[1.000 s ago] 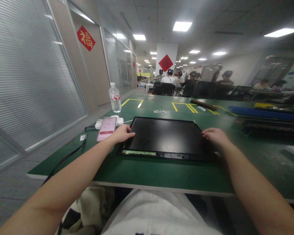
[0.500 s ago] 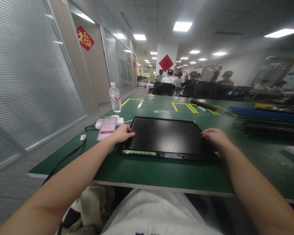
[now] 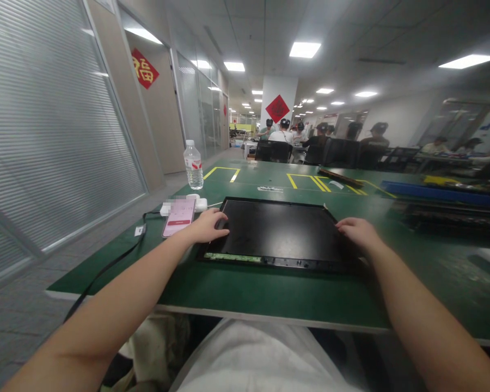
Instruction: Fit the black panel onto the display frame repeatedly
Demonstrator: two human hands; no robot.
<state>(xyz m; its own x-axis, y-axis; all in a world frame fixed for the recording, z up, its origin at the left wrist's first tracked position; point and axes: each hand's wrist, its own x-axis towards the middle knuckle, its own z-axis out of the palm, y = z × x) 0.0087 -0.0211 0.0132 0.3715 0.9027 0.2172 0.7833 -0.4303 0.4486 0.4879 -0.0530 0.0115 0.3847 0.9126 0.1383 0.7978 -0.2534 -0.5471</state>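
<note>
A black LCD screen panel (image 3: 277, 228) lies flat on the green table in front of me, with a green circuit strip (image 3: 233, 257) along its near edge. At its left edge is my left hand (image 3: 209, 226), thumb and forefinger spread apart and their tips over the panel's border. My right hand (image 3: 357, 231) pinches the right edge between thumb and fingers. The undersides of both edges are hidden, as are some of the left fingers.
A phone (image 3: 179, 216) and white plugs (image 3: 201, 203) lie left of the panel, with a black cable running off the table. A water bottle (image 3: 194, 166) stands behind them. Yellow tape marks the far table; a dark bar (image 3: 340, 177) and blue strip (image 3: 416, 191) lie right. People sit beyond.
My left thumb and forefinger have opened wider and shifted slightly inward over the panel's left border. My right hand stays at the right edge. The whole view has shifted slightly.
</note>
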